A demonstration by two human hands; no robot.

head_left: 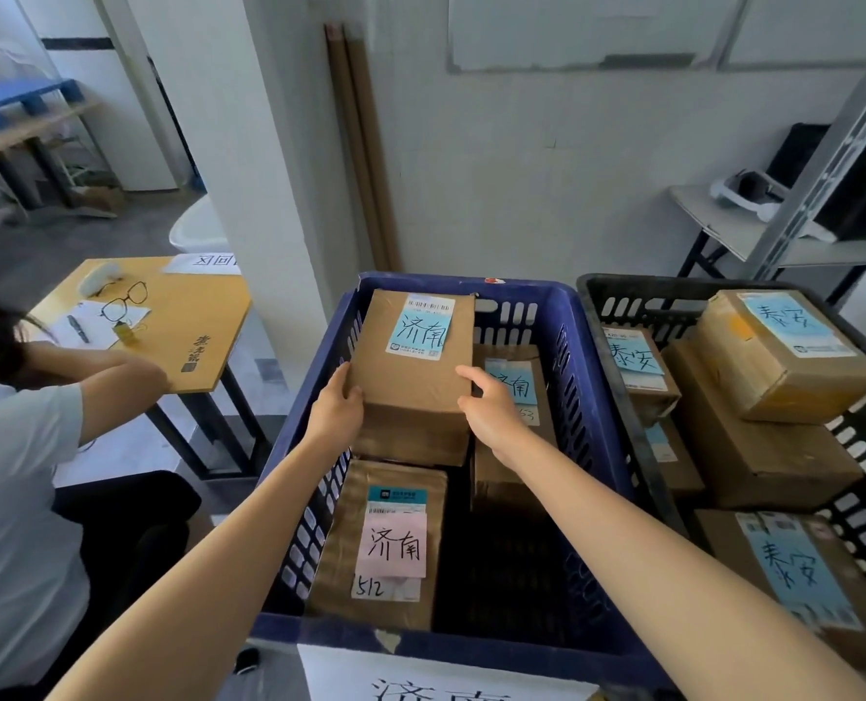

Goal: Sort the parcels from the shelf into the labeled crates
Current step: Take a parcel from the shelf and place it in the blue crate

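A brown cardboard parcel [410,354] with a blue handwritten label lies on top of other parcels at the back of the blue crate [580,397]. My left hand [337,409] grips its near left corner and my right hand [489,409] its near right corner. Inside the same crate, a parcel with a pink label [385,543] lies near the front left, and another blue-labelled parcel [514,392] sits partly hidden behind my right hand. A white paper sign [421,675] hangs on the crate's front wall.
A black crate [643,301] on the right holds several blue-labelled parcels [780,351]. A seated person [21,473] is at the left by a wooden table [193,321] with glasses and a pen. A metal shelf post [825,164] rises at far right.
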